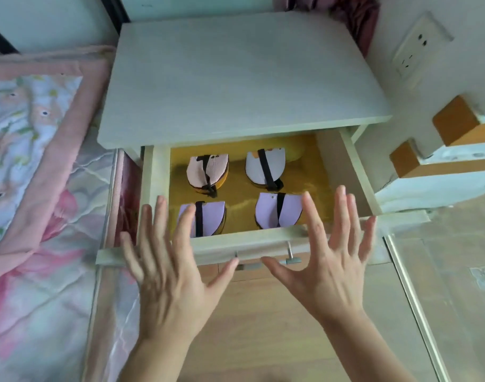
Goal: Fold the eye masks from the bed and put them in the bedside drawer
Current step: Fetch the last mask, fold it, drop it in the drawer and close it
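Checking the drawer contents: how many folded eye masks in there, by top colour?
Lilac: 2, front-left mask and front-right mask
Pink: 1, back-left mask
White: 1, back-right mask
Total: 4, all in the drawer

both hands out flat, palms down, fingers fanned wide and holding nothing. left hand [167, 274] hovers at the drawer front [208, 248], fingertips past its edge. right hand [329, 266] sits beside it, thumb by the drawer front's handle, forearms angling in from below.
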